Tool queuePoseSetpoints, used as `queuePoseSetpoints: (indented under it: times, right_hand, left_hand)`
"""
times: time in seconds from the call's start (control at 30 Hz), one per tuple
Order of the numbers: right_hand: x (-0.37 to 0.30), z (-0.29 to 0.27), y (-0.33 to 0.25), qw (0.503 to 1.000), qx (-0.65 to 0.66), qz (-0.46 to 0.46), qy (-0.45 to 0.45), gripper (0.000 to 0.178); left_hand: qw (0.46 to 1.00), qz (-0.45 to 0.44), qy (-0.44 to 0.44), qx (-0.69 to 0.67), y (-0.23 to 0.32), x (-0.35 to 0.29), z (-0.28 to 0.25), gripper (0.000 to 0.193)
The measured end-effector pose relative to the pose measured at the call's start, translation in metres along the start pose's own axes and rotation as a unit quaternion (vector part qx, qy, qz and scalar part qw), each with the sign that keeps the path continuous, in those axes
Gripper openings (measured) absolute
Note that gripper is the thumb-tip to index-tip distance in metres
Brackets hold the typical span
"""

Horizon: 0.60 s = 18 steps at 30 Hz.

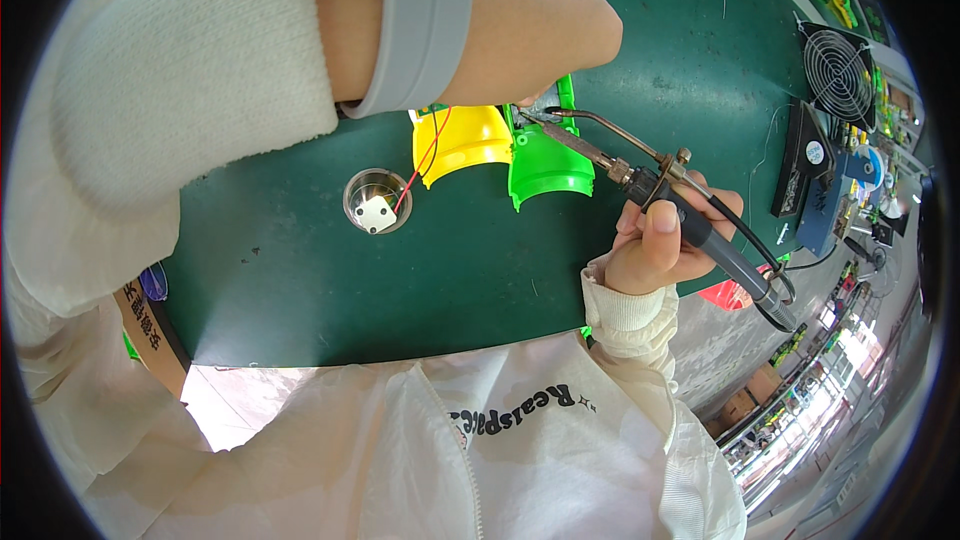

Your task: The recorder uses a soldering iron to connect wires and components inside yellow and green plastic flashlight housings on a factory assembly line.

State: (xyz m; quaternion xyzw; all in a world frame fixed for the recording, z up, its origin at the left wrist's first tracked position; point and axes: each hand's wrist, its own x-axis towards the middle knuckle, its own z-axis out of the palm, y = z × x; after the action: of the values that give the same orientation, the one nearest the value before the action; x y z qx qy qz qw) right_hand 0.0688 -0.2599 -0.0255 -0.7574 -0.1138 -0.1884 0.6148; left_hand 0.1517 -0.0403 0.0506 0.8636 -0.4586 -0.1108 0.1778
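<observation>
My right hand (680, 240) is closed round the grip of a soldering iron (700, 230) with a thin bent metal tube clamped along it. The iron's tip points up and left into a green curved plastic shell (550, 172). A yellow curved plastic shell (462, 145) lies against the green one on its left. Above both shells reaches my left hand (535, 15), a grey band on its wrist; its fingers are mostly hidden behind the hand. Red and black wires (425, 162) run from the yellow shell; the red one reaches a round metal cup (352, 202) with a white plate on it.
All this lies on a dark green tabletop (400, 290). At the right edge stand a black fan with a wire grille (838, 75), a black box (795, 165) and a blue box (822, 208). A cardboard box (152, 335) is below the left edge, and something red (725, 294) beyond my right hand.
</observation>
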Motion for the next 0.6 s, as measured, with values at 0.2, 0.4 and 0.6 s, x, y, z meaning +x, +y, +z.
queuePoseSetpoints:
  times: [0.2,0.4,0.6]
  right_hand:
    - [-0.002,0.002,-0.006,0.998,0.037,0.051,0.011,0.043]
    - [-0.002,-0.001,-0.003,0.999,0.023,0.034,0.006,0.042]
    - [-0.002,0.002,-0.008,0.997,0.039,0.063,0.012,0.044]
  left_hand:
    - [1.0,-0.005,0.019,0.014,-0.003,-0.001,0.012,0.009]
    - [0.998,-0.002,0.065,-0.015,0.001,-0.003,0.011,0.008]
    - [0.996,-0.003,0.09,-0.003,-0.005,-0.001,0.026,0.007]
